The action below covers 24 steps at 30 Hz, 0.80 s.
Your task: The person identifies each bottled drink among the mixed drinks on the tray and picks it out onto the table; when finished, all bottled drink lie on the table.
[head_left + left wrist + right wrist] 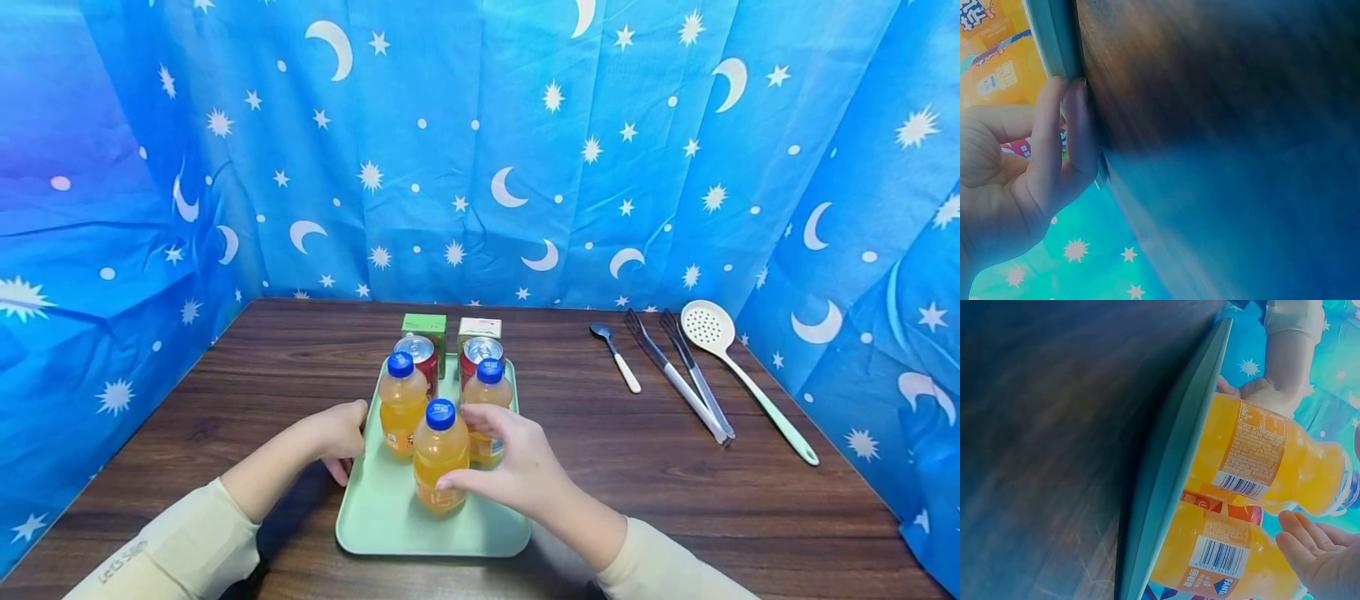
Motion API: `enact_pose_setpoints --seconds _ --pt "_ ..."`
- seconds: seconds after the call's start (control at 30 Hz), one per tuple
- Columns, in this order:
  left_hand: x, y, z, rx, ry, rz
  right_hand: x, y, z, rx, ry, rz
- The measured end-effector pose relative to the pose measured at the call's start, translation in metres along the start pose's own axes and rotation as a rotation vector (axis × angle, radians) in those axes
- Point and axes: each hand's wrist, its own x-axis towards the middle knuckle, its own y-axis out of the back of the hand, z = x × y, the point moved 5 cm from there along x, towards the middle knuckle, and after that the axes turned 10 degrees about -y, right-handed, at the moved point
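A pale green tray [375, 525] holds three orange soda bottles with blue caps. The front bottle [441, 458] stands ahead of the left bottle [402, 408] and the right bottle [491, 392]. My left hand [341, 433] grips the tray's left edge, its fingers bent at the rim in the left wrist view. My right hand [517, 462] is spread beside the front bottle, its thumb overlapping the lower body. Its other fingers [1300, 540] reach between the front and right bottles, near their upper parts. Part of a FANTA label shows on the right bottle [1210, 550].
Two soda cans, left [416, 346] and right [482, 348], stand behind the bottles, with a green carton [425, 322] and a white-topped carton [480, 325] at the back. Rightward lie a spoon [626, 371], tongs [686, 387] and a skimmer [765, 404]. A blue curtain [480, 125] surrounds the table.
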Motion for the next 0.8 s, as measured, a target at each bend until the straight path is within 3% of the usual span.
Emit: enact_pose_setpoints --seconds 0.37,0.8 --pt "0.0006 -0.0001 0.0002 -0.007 0.002 -0.002 0.0032 -0.0037 -0.0015 -0.009 0.018 -0.008" --pt "0.0005 -0.0003 -0.0024 -0.018 0.0 -0.002 0.0033 -0.0098 -0.0018 -0.03 -0.077 0.009"
